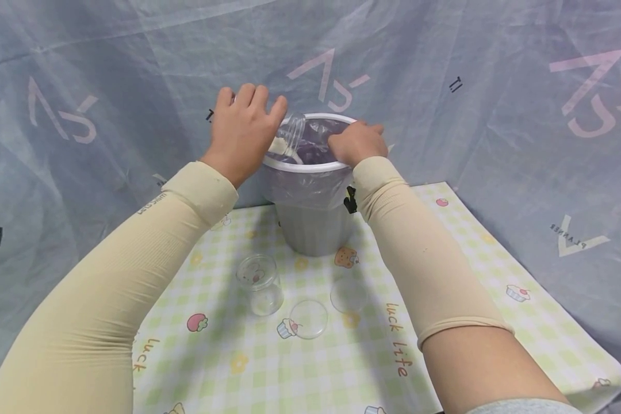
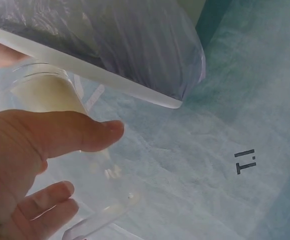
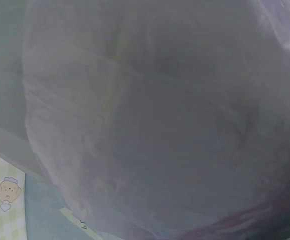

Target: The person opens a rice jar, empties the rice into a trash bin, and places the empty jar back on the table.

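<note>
My left hand [image 1: 248,126] grips a clear plastic jar [image 1: 296,127], tilted with its mouth over the left part of a trash can's rim. Pale cream-coloured contents [image 2: 50,92] show inside the jar near its mouth in the left wrist view. The grey trash can [image 1: 313,227] has a white rim and a thin translucent bag liner [image 1: 310,187] folded over it. At the rim's right side, my right hand [image 1: 359,142] holds on, thumb side toward the inside. Its fingers are out of sight in the right wrist view, which the liner [image 3: 150,125] mostly fills.
On the checked tablecloth [image 1: 269,374] in front of the can stands another clear jar [image 1: 265,296]. Two clear round lids [image 1: 310,319] lie to its right. A grey-blue fabric curtain [image 1: 176,69] hangs close behind the table and along its sides.
</note>
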The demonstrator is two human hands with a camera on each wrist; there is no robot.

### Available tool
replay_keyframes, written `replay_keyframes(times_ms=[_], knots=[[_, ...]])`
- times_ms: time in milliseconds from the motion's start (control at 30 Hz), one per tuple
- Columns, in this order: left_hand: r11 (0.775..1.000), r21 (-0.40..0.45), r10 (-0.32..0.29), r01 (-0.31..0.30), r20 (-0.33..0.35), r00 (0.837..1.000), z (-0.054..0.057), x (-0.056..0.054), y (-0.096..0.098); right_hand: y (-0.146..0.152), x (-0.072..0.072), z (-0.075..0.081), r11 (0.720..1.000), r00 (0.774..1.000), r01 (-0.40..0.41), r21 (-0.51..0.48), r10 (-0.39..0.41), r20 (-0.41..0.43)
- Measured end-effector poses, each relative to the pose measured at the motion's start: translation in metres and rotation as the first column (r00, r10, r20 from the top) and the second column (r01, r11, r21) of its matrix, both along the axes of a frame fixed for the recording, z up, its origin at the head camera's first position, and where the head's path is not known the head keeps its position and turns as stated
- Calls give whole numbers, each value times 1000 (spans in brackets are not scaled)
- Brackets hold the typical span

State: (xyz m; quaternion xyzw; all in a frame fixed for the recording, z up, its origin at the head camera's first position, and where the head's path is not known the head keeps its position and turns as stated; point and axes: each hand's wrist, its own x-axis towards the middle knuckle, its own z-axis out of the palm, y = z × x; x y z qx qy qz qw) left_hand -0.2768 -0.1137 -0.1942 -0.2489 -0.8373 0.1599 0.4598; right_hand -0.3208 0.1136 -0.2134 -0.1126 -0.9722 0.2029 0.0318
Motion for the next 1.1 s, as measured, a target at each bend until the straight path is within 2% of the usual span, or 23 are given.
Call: replay_keyframes(times_ms=[167,300,500,700,800,933,1033,1100], knots=[[998,6,-60,61,-86,995,0,-1,3,-1,1,0,1000,1000,-4,3,4,-12],[996,-24,-90,88,-136,987,1,-2,5,-1,2,1,1000,1000,-5,17,5,-12],[989,-119,-100,82,-155,983,3,-1,10,-1,1,2,1000,1000,1,16,-1,-7],[975,-208,-118,82,-169,978,-2,-5,16,-2,1,2,1000,1000,0,13,0,-9],[965,-258,-90,44,-172,981,-6,-8,19,-2,0,1,1000,1000,-5,15,5,-13],[940,-338,-4,-45,-141,990,-13,-11,24,-1,0,0,1000,1000,-7,22,7,-21],[915,-395,41,-79,-102,994,-19,-12,28,0,1,-1,1000,1000,-6,30,6,-15],[913,-402,46,-77,-87,995,-20,-11,30,0,2,-1,999,1000,-10,30,10,-7]])
